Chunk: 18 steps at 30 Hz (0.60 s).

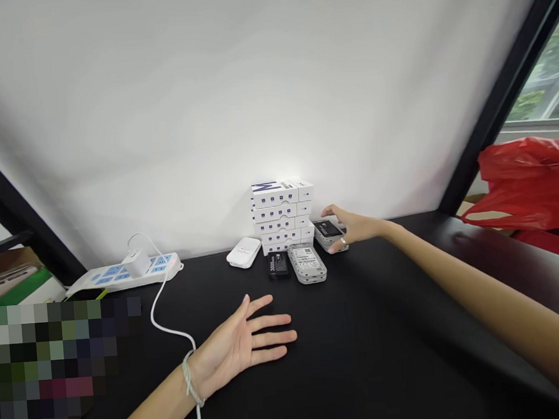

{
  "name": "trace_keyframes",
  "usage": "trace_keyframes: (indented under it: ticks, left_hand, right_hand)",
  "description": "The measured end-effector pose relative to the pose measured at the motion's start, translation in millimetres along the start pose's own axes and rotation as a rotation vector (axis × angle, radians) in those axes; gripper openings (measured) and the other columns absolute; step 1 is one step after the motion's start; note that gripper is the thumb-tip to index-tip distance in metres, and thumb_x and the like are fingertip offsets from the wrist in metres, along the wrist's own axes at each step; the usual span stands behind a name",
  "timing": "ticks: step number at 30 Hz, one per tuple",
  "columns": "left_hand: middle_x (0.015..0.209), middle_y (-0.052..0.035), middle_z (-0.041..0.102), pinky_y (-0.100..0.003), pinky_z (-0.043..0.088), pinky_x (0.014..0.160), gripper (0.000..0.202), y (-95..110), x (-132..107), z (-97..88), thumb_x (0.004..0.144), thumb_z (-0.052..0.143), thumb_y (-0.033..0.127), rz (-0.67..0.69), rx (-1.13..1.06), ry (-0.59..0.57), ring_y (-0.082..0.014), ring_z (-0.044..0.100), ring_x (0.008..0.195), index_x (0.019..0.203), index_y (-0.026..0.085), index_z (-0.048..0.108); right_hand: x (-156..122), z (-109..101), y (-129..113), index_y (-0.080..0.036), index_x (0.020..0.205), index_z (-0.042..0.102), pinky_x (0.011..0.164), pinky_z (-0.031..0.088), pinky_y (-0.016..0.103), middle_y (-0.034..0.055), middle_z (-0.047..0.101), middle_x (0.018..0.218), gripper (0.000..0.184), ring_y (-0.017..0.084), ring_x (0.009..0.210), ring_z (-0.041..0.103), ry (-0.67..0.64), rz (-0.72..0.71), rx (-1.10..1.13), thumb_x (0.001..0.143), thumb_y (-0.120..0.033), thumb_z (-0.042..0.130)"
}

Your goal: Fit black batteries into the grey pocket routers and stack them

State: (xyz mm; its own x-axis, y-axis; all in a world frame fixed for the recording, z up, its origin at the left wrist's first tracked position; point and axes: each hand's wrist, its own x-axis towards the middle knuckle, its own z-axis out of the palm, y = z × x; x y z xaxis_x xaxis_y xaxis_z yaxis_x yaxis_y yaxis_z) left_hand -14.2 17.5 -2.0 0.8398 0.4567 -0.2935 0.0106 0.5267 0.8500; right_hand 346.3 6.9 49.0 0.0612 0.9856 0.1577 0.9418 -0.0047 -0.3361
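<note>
Reaching across a black bench (390, 361) in the head-worn view, the person's right hand (352, 227) spreads over a grey power bank (329, 235) beside a stack of five closed white boxes (282, 214), touching it, though any grip cannot be told. The left hand (241, 341) lies open and empty, fingers apart. A clear-cased power bank (307, 263) sits just before the stack; a red plastic bag (531, 185) at right hides its contents.

Head cam, fwd/down, close range
</note>
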Motion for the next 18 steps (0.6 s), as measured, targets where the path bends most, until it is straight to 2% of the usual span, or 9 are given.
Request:
trace_keyframes:
  ticks: [3, 7, 11, 13, 15, 18]
  left_hand:
    - [0.123, -0.0097, 0.054, -0.056, 0.021, 0.114, 0.054, 0.3, -0.5, -0.5, 0.076, 0.039, 0.056, -0.003, 0.000, -0.004, -0.0311, 0.052, 0.116, 0.123, 0.028, 0.038]
    - [0.122, -0.0101, 0.055, -0.055, 0.021, 0.114, 0.054, -0.2, -1.0, -0.9, 0.076, 0.039, 0.055, -0.006, 0.001, -0.005, -0.0311, 0.052, 0.116, 0.122, 0.028, 0.039]
    - [0.121, -0.0101, 0.055, -0.055, 0.022, 0.114, 0.054, -0.3, -1.0, -0.7, 0.076, 0.039, 0.055, -0.003, 0.005, 0.001, -0.0307, 0.052, 0.116, 0.122, 0.027, 0.039]
    - [0.122, -0.0100, 0.055, -0.055, 0.023, 0.114, 0.054, 0.9, -1.1, 0.2, 0.076, 0.039, 0.055, -0.006, 0.011, 0.005, -0.0302, 0.052, 0.116, 0.122, 0.027, 0.040]
    - [0.121, -0.0099, 0.055, -0.055, 0.024, 0.114, 0.054, 2.6, -1.6, 1.6, 0.076, 0.039, 0.056, -0.017, 0.022, 0.007, -0.0293, 0.052, 0.116, 0.121, 0.026, 0.041]
    - [0.122, -0.0088, 0.054, -0.055, 0.024, 0.114, 0.055, 3.1, -2.8, 3.3, 0.075, 0.038, 0.058, -0.016, 0.043, -0.006, -0.0279, 0.051, 0.118, 0.120, 0.027, 0.042]
  right_hand:
    - [9.6, 2.9, 10.4, -0.023, 0.130, 0.017, 0.102, 0.036, 0.030, 0.0072, 0.024, 0.132, 0.103, 0.020, 0.123, 0.030, -0.082, -0.013, 0.027, 0.050, -0.063, 0.067]
    - [13.2, 6.3, 18.0, -0.021, 0.128, 0.016, 0.096, 0.041, 0.028, 0.0095, 0.028, 0.128, 0.104, 0.019, 0.118, 0.035, -0.071, 0.027, 0.053, 0.047, -0.062, 0.068]
    - [0.4, 1.1, 12.9, -0.016, 0.122, 0.019, 0.092, 0.042, 0.024, 0.0112, 0.029, 0.124, 0.102, 0.017, 0.113, 0.037, 0.005, 0.044, 0.053, 0.045, -0.061, 0.069]
    - [-13.2, -1.4, -4.4, -0.014, 0.119, 0.022, 0.094, 0.040, 0.023, 0.0105, 0.030, 0.121, 0.100, 0.015, 0.111, 0.037, 0.085, 0.001, 0.046, 0.045, -0.061, 0.069]
    - [-30.5, 2.3, -34.5, -0.014, 0.117, 0.024, 0.094, 0.039, 0.022, 0.0088, 0.033, 0.116, 0.097, 0.012, 0.106, 0.038, 0.140, -0.115, 0.053, 0.046, -0.062, 0.069]
    - [-55.4, 27.4, -93.4, -0.014, 0.118, 0.027, 0.094, 0.038, 0.019, 0.0076, 0.031, 0.117, 0.096, 0.009, 0.105, 0.037, 0.080, -0.350, 0.110, 0.046, -0.061, 0.070]
